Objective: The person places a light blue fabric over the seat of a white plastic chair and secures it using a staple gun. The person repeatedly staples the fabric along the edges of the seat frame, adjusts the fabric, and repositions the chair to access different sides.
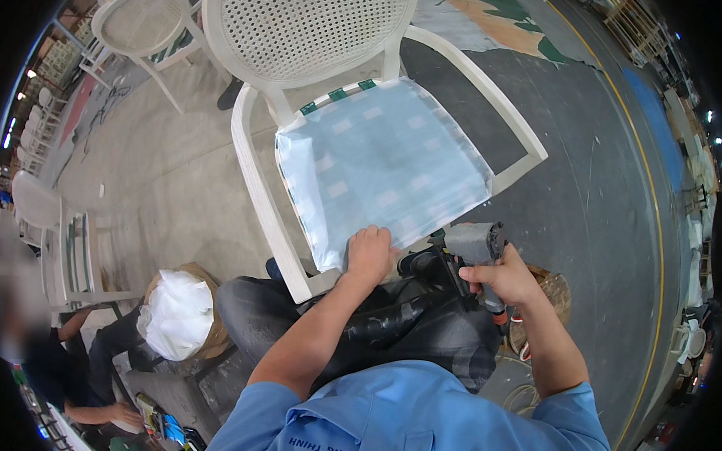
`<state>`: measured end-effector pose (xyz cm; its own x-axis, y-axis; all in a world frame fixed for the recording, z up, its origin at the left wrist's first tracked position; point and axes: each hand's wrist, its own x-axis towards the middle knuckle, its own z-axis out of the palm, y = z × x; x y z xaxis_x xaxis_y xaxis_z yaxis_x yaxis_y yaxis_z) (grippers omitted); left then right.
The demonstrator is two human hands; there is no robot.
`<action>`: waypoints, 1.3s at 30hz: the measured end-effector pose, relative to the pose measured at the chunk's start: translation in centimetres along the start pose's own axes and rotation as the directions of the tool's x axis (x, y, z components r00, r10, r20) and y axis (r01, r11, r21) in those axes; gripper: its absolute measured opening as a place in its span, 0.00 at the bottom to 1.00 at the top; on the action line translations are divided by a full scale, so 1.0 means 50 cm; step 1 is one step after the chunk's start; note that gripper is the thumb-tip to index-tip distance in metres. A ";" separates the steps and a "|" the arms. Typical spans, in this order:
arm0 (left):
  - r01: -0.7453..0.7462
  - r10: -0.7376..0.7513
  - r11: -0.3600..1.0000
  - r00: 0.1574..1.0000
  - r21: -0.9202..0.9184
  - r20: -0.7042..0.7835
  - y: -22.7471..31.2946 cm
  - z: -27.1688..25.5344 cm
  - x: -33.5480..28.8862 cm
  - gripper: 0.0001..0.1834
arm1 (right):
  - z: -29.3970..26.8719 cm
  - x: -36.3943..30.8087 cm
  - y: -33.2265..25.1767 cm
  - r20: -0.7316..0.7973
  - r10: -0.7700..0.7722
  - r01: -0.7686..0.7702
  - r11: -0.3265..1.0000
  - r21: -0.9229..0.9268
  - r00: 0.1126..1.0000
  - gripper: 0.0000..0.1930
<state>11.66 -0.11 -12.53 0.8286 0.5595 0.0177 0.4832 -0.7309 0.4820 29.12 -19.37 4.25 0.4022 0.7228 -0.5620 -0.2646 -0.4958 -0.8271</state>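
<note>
A white armchair (255, 174) with a woven cane back (308, 33) stands in front of me. Thin light blue cloth (395, 159) covers its seat, and green webbing (338, 93) shows along the rear edge. At the front edge of the seat, my left hand (371, 254) is closed on the cloth, fingers curled on its border. My right hand (506, 277) grips a grey pneumatic staple gun (473, 242) by its handle. The gun's nose is close to the front edge, right of my left hand; whether it touches is unclear.
Left of my knees is a sack (179, 314) with white material inside. A co-worker (70, 366) sits at the lower left beside tools. More white chairs (141, 27) stand at the left. A round wooden piece (553, 300) lies near my right forearm.
</note>
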 end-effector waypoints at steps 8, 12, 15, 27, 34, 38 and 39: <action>-0.244 0.244 0.969 0.970 -0.030 -0.006 -0.024 0.003 0.006 0.09 | -0.006 0.010 0.011 0.011 0.008 -0.009 1.000 0.026 1.000 0.14; -0.314 0.318 0.948 0.946 0.059 -0.068 -0.021 0.010 -0.017 0.06 | 0.017 0.049 0.012 0.028 0.084 -0.084 0.996 0.000 0.996 0.12; -0.311 0.318 0.947 0.942 0.075 -0.104 -0.018 0.024 -0.047 0.05 | 0.051 0.081 0.022 0.026 0.123 -0.123 0.992 -0.025 0.992 0.13; -0.253 0.274 0.937 0.960 0.242 -0.057 -0.002 0.006 -0.127 0.29 | 0.121 0.148 0.037 0.009 0.225 -0.220 0.960 -0.176 0.974 0.23; -0.251 0.277 0.944 0.956 0.212 -0.100 -0.005 -0.002 -0.133 0.27 | 0.165 0.145 0.066 -0.086 0.235 -0.246 0.955 -0.166 0.968 0.20; -0.253 0.269 0.950 0.960 0.184 -0.071 -0.008 -0.004 -0.134 0.24 | 0.182 0.138 0.072 -0.112 0.221 -0.239 0.954 -0.182 0.969 0.19; -0.252 0.267 0.951 0.961 0.177 -0.067 -0.008 -0.005 -0.134 0.23 | 0.184 0.137 0.072 -0.113 0.221 -0.239 0.953 -0.188 0.969 0.18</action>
<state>5.85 -3.47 -12.63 0.9068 0.3686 0.2044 0.3007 -0.9057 0.2988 22.85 -11.77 -2.64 0.4299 0.5366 -0.7261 -0.1834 -0.7356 -0.6522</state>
